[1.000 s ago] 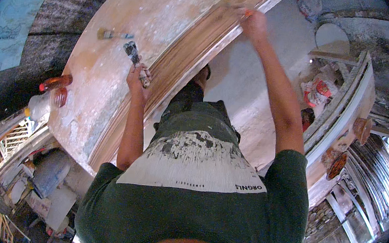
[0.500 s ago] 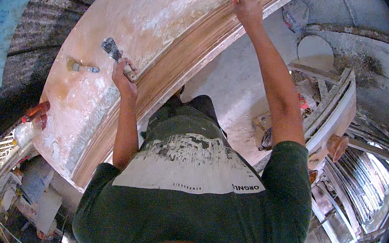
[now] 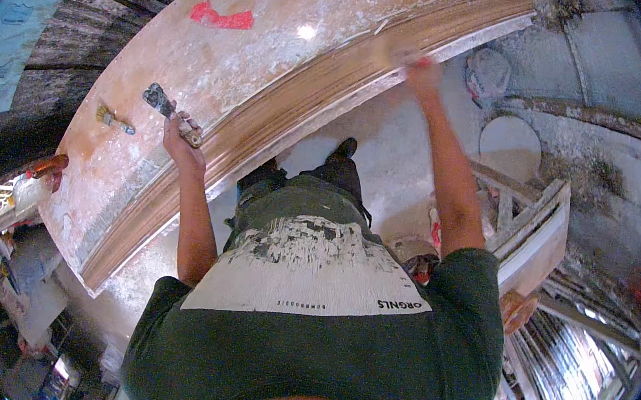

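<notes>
Standing over a long plaster-dusted worktop (image 3: 195,51), the person works with both arms raised and stretched forward; going from the left, a small brush (image 3: 114,120) lies loose on the board, well apart from either hand, and could be knocked off the edge by a careless sweep of the forearm; just beside it the left hand (image 3: 182,145) is closed around the handle of a scraper (image 3: 159,99), blade pointing up and away from the body, the elbow bent and the forearm rising steeply from the shoulder; my judgement is that the blade, held this close to the ribbed moulding (image 3: 308,96), could nick its profile if the wrist drops; the moulding runs diagonally along the near edge of the worktop, from lower left to upper right; further right, the right hand (image 3: 422,69) reaches nearly full stretch to the far end of that moulding, arm almost straight; it is blurred, so I cannot tell whether it is open or gripping something, only that it sits on or just above the moulding; with weight leaning so far forward, a slip of that hand could press into the soft surface and mar it; white dust on the floor (image 3: 389,152) may also make footing uncertain.
</notes>
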{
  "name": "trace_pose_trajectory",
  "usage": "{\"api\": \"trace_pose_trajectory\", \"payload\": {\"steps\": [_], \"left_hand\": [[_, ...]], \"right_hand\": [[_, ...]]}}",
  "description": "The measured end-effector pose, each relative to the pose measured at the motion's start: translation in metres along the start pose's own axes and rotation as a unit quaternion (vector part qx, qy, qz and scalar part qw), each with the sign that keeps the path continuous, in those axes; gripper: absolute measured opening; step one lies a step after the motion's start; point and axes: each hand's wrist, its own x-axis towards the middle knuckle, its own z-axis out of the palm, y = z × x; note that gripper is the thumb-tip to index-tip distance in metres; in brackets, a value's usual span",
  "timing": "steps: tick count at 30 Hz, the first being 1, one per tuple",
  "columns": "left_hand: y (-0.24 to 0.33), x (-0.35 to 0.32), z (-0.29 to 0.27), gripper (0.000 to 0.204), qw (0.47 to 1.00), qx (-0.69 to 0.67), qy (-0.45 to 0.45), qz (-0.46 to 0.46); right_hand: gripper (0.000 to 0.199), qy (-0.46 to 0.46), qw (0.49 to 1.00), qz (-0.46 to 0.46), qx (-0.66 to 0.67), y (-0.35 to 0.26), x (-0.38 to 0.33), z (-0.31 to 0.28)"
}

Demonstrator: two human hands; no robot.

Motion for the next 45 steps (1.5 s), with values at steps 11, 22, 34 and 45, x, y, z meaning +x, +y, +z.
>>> {"api": "trace_pose_trajectory", "payload": {"steps": [11,22,34,45], "left_hand": [[-0.088,-0.072,0.116,0.019,0.992,0.084,0.084,-0.049],[-0.153,0.023,0.216,0.034,0.998,0.048,0.013,-0.05],[-0.149,0.067,0.279,0.036,0.999,-0.016,0.036,-0.033],[-0.174,0.053,0.349,0.036,0.998,-0.034,0.045,0.009]], "right_hand": [[0.026,-0.183,0.973,-0.106,-0.09,-0.167,0.013,0.164],[0.023,-0.097,0.98,-0.089,-0.15,-0.058,0.151,0.014],[0.018,-0.111,0.987,0.023,-0.116,-0.03,0.173,-0.202],[0.024,-0.211,0.966,-0.019,-0.146,-0.098,0.186,-0.06]]}}
